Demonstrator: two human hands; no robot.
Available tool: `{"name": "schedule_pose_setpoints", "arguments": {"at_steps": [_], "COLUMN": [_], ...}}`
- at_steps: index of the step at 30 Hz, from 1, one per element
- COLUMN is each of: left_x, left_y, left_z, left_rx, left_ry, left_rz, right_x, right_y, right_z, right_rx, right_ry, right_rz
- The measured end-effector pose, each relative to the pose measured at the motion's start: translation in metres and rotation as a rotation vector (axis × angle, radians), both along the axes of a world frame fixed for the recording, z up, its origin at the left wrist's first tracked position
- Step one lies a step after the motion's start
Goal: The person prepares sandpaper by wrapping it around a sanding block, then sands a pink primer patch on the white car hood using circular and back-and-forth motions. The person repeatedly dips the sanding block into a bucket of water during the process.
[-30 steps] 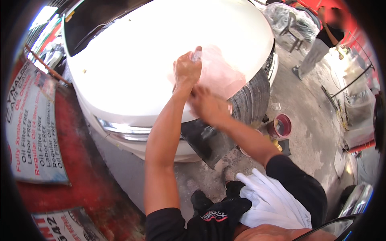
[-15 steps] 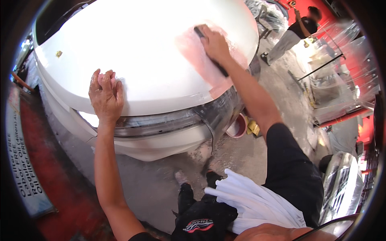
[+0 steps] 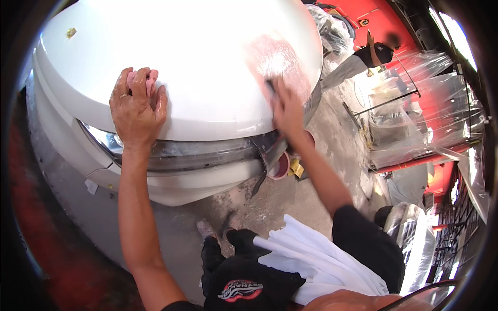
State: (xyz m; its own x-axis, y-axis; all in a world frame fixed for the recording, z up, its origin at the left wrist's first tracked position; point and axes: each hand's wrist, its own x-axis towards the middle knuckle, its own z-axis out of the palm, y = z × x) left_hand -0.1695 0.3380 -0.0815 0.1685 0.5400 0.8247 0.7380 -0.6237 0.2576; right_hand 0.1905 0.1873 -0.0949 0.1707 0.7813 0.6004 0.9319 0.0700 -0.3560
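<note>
A white car hood [image 3: 202, 88] spreads in front of me, with a wet pinkish patch [image 3: 277, 57] on its right part. Blurred by motion, my right hand [image 3: 288, 111] is closed around a dark sanding block [image 3: 270, 86] at the near edge of that patch. Only the block's far end shows clearly; fingers cover the rest. Toward the hood's near left edge, my left hand [image 3: 136, 114] rests with curled, wet fingers around a crumpled pink sponge or cloth [image 3: 152, 82].
A pink bucket [image 3: 280, 168] and a yellow object [image 3: 296, 168] stand on the floor by the car's front corner. A person [image 3: 378, 54] stands at the far right, near plastic sheeting [image 3: 446, 106]. White cloth [image 3: 311, 254] hangs against my body. A yellowish spot [image 3: 71, 33] marks the hood.
My right hand has drawn the sanding block nearer to me, down the patch toward the hood's front edge. My left hand still holds the pink piece, and the view has shifted slightly.
</note>
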Motion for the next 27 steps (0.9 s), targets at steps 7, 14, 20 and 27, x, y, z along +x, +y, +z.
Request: {"name": "schedule_pose_setpoints", "arguments": {"at_steps": [7,14,20,27], "left_x": [0.028,0.008,0.011,0.028], "left_y": [-0.012,-0.006,-0.004,-0.011], "left_z": [0.005,0.003,0.008,0.004], "left_rx": [-0.022,-0.009,0.026,0.002], "left_ry": [-0.019,0.015,0.018,-0.002], "left_rz": [-0.081,-0.001,-0.013,-0.054], "right_x": [0.081,0.017,0.036,0.058], "right_y": [0.049,-0.026,-0.008,0.043], "right_z": [0.049,-0.014,0.009,0.046], "right_rx": [-0.190,0.029,-0.107,-0.197], "right_ry": [-0.094,-0.015,0.001,-0.009], "right_rz": [-0.355,-0.067,-0.207,-0.269]}}
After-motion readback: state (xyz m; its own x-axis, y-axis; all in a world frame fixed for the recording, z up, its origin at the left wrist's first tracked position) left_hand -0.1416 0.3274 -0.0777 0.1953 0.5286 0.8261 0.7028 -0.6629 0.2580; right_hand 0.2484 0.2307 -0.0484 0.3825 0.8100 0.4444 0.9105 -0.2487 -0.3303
